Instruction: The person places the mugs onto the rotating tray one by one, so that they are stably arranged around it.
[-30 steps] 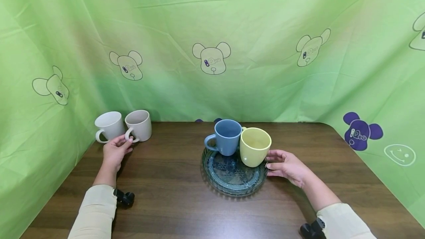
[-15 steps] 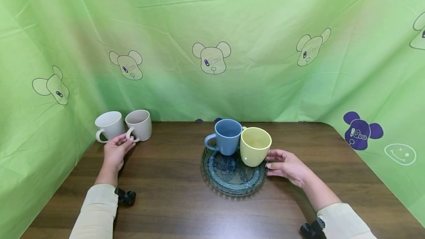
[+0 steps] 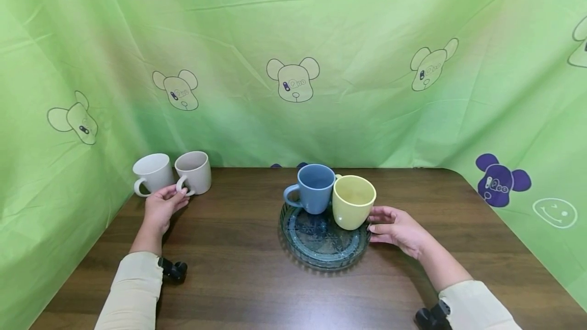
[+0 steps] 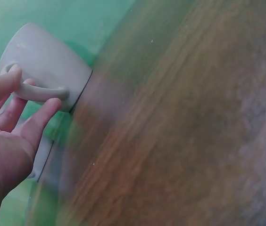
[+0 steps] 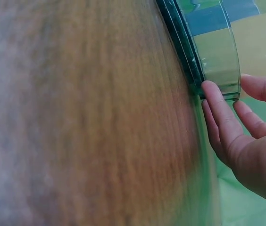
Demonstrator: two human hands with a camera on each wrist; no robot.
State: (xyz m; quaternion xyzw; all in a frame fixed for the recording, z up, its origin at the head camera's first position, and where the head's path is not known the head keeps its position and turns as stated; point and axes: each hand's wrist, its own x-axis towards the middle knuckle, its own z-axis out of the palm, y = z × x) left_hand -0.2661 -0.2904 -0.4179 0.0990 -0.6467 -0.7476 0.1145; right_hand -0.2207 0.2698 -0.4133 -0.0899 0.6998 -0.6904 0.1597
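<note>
At the table's far left, my left hand [image 3: 159, 211] pinches the handle of a light grey mug [image 3: 197, 173]. In the left wrist view, fingers curl about that handle [image 4: 43, 92] while the mug stands upright. A white mug [image 3: 155, 172] is close beside it, its handle behind my fingers. Right of centre lies a round, dark clear-glass dish [image 3: 321, 254]. It bears a blue mug [image 3: 315, 190] and a yellow mug [image 3: 350, 205], side by side. My right hand [image 3: 403, 231] touches the dish's right side with nearly straight fingers; the right wrist view shows fingertips [image 5: 209, 87] against its glass wall.
A brown wood-grain table [image 3: 229, 269] carries everything. Green printed cloth [image 3: 293, 131] hangs behind and along both sides, close behind the grey and white mugs. A black camera [image 3: 173, 271] is strapped at the left wrist, another camera [image 3: 433, 314] at the right.
My left hand has shifted slightly right, its fingers further onto the grey mug's handle. The right hand, the dish and the mugs on it look unmoved.
</note>
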